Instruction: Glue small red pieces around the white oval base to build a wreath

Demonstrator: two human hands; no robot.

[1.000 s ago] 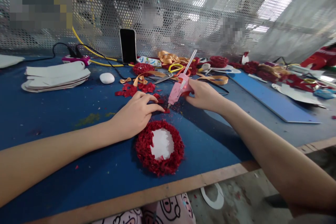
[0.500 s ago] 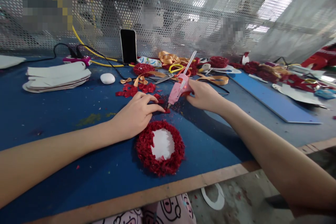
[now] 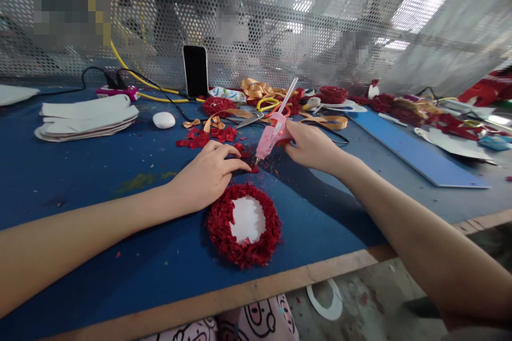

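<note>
My right hand (image 3: 310,144) is wrapped round the handle of a pink glue gun (image 3: 269,139) with a clear glue stick out of its back. The metal nozzle points down, right beside a small red ribbon piece (image 3: 255,169) on the table. Fingertips of my left hand (image 3: 212,173) pin that piece from the left, the other fingers bent over the table. Just below lies a red ruffled ring (image 3: 218,234) on a white disc (image 3: 248,219), with part of the centre bare. More red ribbon pieces (image 3: 196,138) lie loose beyond my left hand.
Scissors (image 3: 251,119), gold ribbon (image 3: 256,88) and a red ruffled piece (image 3: 219,105) lie behind the glue gun. A phone (image 3: 196,71) stands against the mesh. White cut-outs (image 3: 88,117) are stacked left, near a white oval (image 3: 164,120). A blue board (image 3: 416,149) lies right.
</note>
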